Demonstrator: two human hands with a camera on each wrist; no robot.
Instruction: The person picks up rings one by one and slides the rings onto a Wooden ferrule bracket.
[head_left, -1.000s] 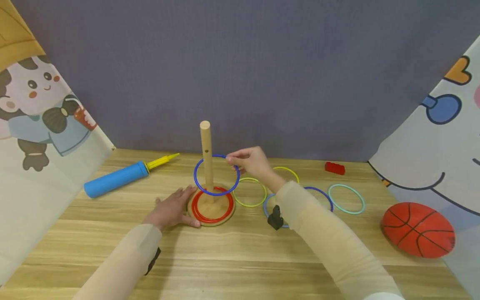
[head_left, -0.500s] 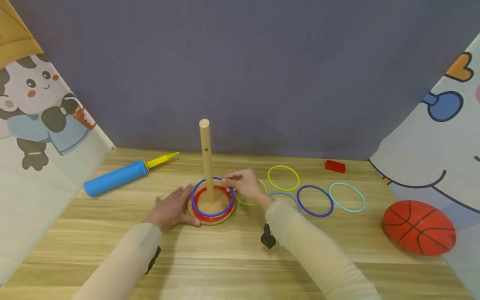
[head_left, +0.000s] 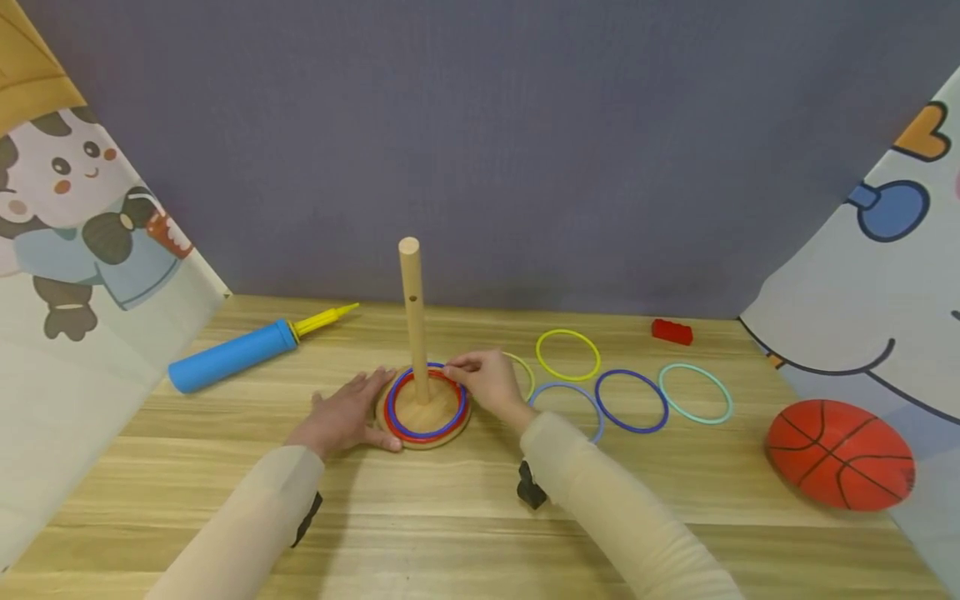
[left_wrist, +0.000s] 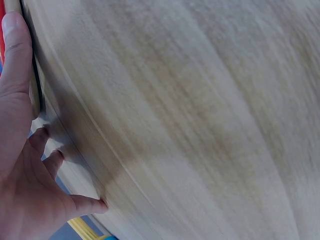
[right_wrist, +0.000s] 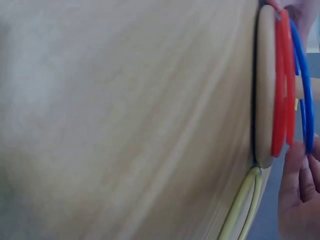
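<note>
Now R grip [head_left: 491, 383], nearly closed, pinches the blue ring [right_wrist: 309, 95] round the peg [head_left: 415, 325], just above the red rings [right_wrist: 281, 90]; L grip [head_left: 343, 418], fingers spread, rests against the base [head_left: 426, 446]. Poss. snag: letting go w/ one side high cd leave it tilted.

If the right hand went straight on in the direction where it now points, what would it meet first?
Most likely the wooden post. It stands inside the blue ring that the right hand pinches, and the hand points roughly towards it. Exact depth is hard to judge.
</note>
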